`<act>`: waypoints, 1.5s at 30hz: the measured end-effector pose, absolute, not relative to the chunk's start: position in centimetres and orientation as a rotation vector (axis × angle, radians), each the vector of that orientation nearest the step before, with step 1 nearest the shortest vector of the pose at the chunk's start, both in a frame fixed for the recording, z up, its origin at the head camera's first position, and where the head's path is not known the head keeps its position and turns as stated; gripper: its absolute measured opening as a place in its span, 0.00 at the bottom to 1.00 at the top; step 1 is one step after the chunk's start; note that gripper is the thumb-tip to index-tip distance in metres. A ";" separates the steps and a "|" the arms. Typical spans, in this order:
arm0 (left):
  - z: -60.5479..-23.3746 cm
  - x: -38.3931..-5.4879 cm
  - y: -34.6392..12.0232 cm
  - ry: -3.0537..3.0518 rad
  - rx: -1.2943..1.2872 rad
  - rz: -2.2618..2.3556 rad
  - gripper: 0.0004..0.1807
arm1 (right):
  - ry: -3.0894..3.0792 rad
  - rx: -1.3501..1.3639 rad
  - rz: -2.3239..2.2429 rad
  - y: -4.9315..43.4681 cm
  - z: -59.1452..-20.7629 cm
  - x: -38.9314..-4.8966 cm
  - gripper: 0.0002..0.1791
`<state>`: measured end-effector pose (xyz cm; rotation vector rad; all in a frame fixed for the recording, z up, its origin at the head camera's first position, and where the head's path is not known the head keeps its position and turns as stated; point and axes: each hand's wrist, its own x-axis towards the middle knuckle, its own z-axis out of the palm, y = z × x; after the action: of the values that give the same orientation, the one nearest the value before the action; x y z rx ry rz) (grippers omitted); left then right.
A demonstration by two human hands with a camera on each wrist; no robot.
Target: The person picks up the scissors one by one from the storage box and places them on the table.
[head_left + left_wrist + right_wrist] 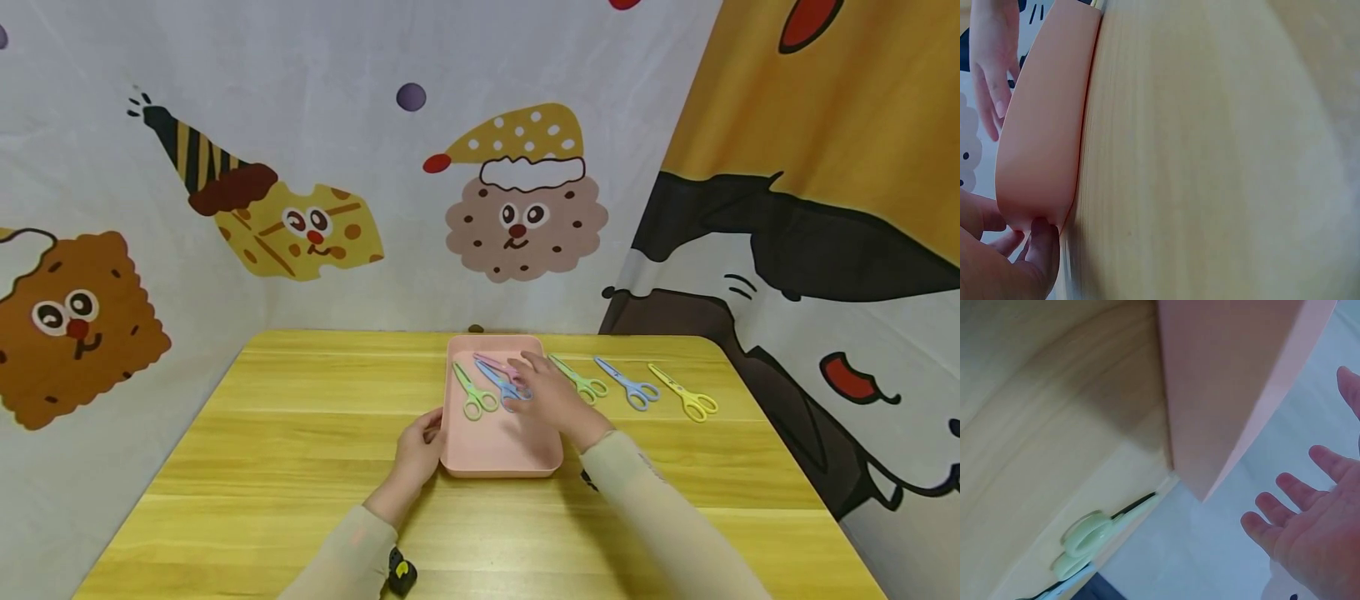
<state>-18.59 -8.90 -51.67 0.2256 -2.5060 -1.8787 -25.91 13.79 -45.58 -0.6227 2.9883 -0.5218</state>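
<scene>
A pink tray (502, 454) holds three pairs of scissors: green scissors (463, 378), blue scissors (489, 374) and pink scissors (489, 362). The pink pair is partly hidden behind my right hand. At the tray's left side, my left hand (422, 450) grips the wall, with the thumb pressed against it in the left wrist view. Above the tray's right half hovers my right hand (555, 400), its fingers spread and nothing held. The right wrist view shows this same hand (1310, 531) apart from the tray wall (1222, 381).
On the wooden table (300, 467), right of the tray, lie another pair of green scissors (567, 372), another pair of blue scissors (617, 377) and yellow scissors (675, 387), in a row. A cartoon-printed curtain (337, 67) stands behind the table.
</scene>
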 end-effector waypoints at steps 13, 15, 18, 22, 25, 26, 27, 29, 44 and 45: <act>-51.6 -18.5 -8.7 -2.511 0.224 -1.866 0.20 | 2.924 -0.642 -0.517 11.4 -45.6 -25.4 0.42; -51.6 -18.5 -8.7 -2.511 0.220 -1.862 0.20 | 2.919 -0.648 -0.522 11.2 -45.8 -25.4 0.43; -51.6 -18.5 -8.7 -2.506 0.212 -1.865 0.20 | 2.920 -0.693 -0.524 10.7 -45.9 -25.4 0.44; -51.7 -18.5 -8.7 -2.504 0.200 -1.859 0.20 | 2.914 -0.735 -0.521 10.0 -45.8 -25.2 0.44; -51.6 -18.4 -8.7 -2.504 0.200 -1.850 0.20 | 2.885 -0.731 -0.534 9.5 -45.7 -25.0 0.43; -51.6 -18.4 -8.7 -2.503 0.199 -1.849 0.20 | 2.877 -0.733 -0.538 9.4 -45.7 -24.9 0.43; -51.6 -18.4 -8.7 -2.502 0.200 -1.849 0.20 | 2.866 -0.725 -0.549 9.3 -45.7 -24.8 0.42; -51.6 -18.4 -8.7 -2.500 0.200 -1.850 0.20 | 2.845 -0.712 -0.558 9.0 -45.8 -24.7 0.41; -51.6 -18.5 -8.9 -2.506 0.184 -1.855 0.21 | 2.794 -0.614 -0.460 7.4 -46.6 -24.4 0.41; -51.6 -18.5 -8.9 -2.505 0.183 -1.856 0.21 | 2.789 -0.607 -0.459 7.3 -46.7 -24.4 0.41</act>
<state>-18.50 -8.88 -51.61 0.1825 -2.5052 -1.8562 -24.41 7.32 -46.68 -0.6074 2.7887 -0.4586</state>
